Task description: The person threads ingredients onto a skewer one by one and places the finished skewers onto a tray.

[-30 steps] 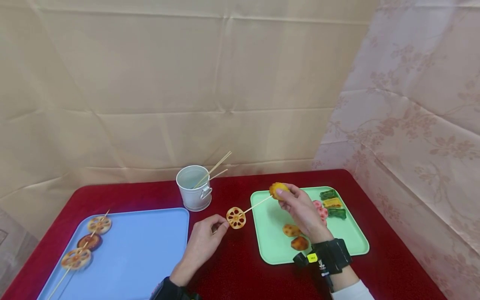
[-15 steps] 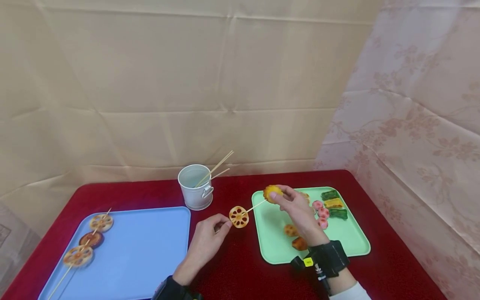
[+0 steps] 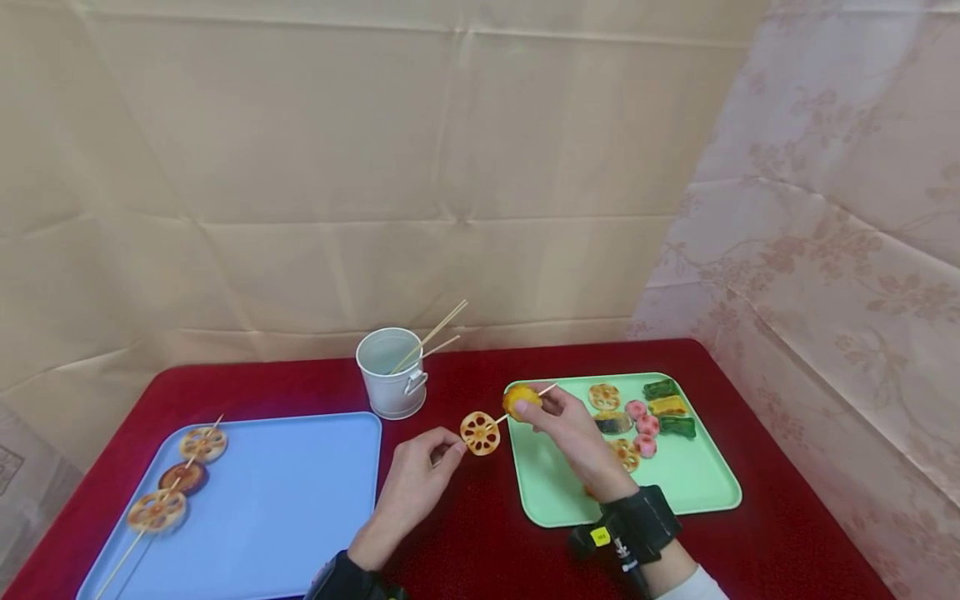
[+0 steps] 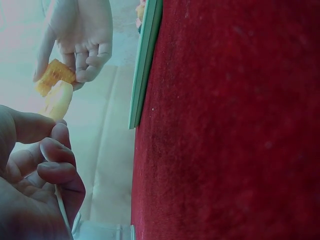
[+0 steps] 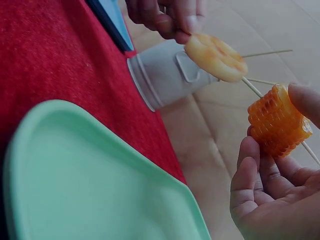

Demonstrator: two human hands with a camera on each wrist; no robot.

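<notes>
My left hand (image 3: 416, 475) pinches a bamboo skewer (image 5: 253, 88) just behind a lotus root slice (image 3: 480, 433), its fingertips at the slice's edge. In the right wrist view a corn piece (image 5: 277, 122) sits on the same skewer, apart from the slice. Thumb and fingers of my right hand (image 3: 573, 433) hold this corn over the left edge of the green tray (image 3: 540, 492). The skewer's tip sticks out past the corn. Part of the green tray's food is hidden behind my right hand and wrist.
On the green tray lie lotus slices (image 3: 604, 397), pink round pieces (image 3: 646, 424), and green and yellow pieces (image 3: 666, 406). A white bucket (image 3: 390, 392) with several skewers stands at the back. The blue tray (image 3: 300, 500) at left bears a loaded skewer (image 3: 182, 477).
The corn and my right hand have moved left along the skewer toward the lotus slice, and the tip now shows beyond the corn. My left hand stays almost in place.
</notes>
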